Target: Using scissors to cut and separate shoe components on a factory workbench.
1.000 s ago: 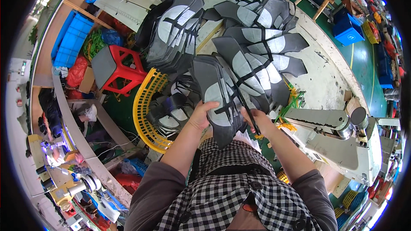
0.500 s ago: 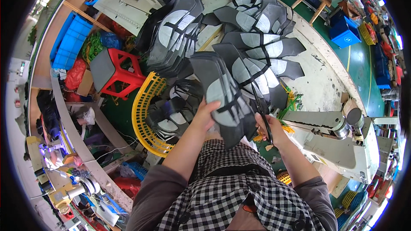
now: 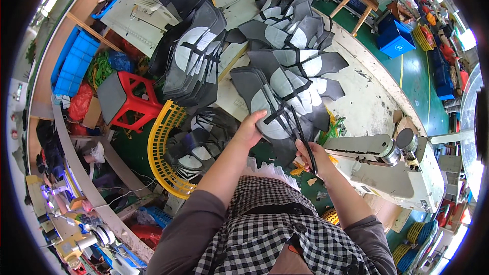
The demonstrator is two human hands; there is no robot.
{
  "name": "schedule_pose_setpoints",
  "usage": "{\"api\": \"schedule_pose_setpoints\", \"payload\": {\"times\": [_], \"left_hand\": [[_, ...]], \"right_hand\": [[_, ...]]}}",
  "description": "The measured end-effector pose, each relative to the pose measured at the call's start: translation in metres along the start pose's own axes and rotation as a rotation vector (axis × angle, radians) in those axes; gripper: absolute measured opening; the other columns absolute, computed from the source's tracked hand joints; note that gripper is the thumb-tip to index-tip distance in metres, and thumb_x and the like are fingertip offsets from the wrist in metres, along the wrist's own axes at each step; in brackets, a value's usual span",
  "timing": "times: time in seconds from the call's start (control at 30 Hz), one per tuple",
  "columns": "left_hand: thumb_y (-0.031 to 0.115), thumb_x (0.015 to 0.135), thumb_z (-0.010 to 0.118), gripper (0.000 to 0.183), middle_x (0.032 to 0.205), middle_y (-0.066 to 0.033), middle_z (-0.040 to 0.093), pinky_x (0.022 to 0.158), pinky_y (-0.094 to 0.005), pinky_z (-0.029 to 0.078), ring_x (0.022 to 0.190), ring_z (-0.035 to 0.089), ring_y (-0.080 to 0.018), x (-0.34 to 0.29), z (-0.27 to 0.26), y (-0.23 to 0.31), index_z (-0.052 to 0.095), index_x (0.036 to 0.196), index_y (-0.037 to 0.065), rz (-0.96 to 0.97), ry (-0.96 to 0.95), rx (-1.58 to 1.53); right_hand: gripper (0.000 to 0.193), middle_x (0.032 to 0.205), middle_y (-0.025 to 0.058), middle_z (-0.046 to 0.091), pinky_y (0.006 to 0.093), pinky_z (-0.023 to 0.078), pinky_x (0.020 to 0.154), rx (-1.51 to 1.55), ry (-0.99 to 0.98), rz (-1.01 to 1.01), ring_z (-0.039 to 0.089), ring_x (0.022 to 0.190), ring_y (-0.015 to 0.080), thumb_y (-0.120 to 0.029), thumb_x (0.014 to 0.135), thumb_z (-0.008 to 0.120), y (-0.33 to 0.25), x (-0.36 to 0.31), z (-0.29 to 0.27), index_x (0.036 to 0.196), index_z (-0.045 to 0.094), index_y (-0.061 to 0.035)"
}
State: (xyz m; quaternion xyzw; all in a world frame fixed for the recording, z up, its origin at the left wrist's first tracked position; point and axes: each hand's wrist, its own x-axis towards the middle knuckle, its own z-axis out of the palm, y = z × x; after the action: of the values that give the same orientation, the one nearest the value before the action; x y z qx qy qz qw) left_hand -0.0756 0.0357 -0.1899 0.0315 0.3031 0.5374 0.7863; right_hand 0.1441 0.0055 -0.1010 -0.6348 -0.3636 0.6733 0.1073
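Panels (image 3: 265, 103) look dark grey, pale-patched and black-strapped.

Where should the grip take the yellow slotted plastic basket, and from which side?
Probably the rim of the yellow slotted plastic basket, coming from the lower left: its curved edge shows uncovered there, dark grey pieces with pale patches lie inside, and the red-and-grey plastic stool crowds its upper left.
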Motion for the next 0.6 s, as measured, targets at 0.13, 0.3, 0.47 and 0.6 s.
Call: {"api": "schedule_pose_setpoints", "payload": {"times": [0.13,0.3,0.47,0.6], "left_hand": [[0.020,0.081,0.059,0.044,0.112,-0.0114,0.060,0.090,-0.0384,0.045,0.101,0.058,-0.0238,-0.049,0.005,0.017,0.051,0.119,0.000,0.081,0.142,0.286],[0.020,0.081,0.056,0.047,0.115,-0.0147,0.059,0.093,-0.0406,0.044,0.104,0.058,-0.0278,-0.081,-0.039,0.025,0.048,0.122,-0.001,-0.085,0.060,0.095],[0.024,0.079,0.060,0.043,0.108,-0.0131,0.062,0.090,-0.0404,0.046,0.097,0.060,-0.0278,-0.089,-0.068,0.020,0.055,0.115,0.001,-0.038,0.172,0.032],[0.027,0.080,0.059,0.044,0.106,-0.0131,0.063,0.089,-0.0405,0.046,0.096,0.061,-0.0276,-0.086,-0.071,0.023,0.055,0.115,0.001,-0.098,0.147,0.023]], "right_hand": [[0.061,0.052,-0.0027,0.041,0.0212,0.034,0.039,-0.046,-0.158,0.026,0.042,0.041,0.0081,-0.063,0.075,0.061,0.000,-0.008,0.000,0.079,0.053,-0.0022],[0.065,0.052,-0.0033,0.041,0.0206,0.034,0.039,-0.052,-0.437,0.099,0.043,0.041,0.0075,-0.067,0.078,0.053,0.024,0.017,0.007,0.080,0.054,-0.0023],[0.068,0.053,-0.0018,0.041,0.0240,0.037,0.045,-0.097,-0.613,0.071,0.043,0.047,0.0088,-0.067,0.082,0.045,0.037,0.031,0.007,0.080,0.054,0.0007],[0.072,0.053,-0.0018,0.040,0.0246,0.036,0.045,-0.124,-0.687,0.052,0.042,0.047,0.0091,-0.070,0.081,0.043,0.039,0.049,0.010,0.081,0.055,0.0010]]}}
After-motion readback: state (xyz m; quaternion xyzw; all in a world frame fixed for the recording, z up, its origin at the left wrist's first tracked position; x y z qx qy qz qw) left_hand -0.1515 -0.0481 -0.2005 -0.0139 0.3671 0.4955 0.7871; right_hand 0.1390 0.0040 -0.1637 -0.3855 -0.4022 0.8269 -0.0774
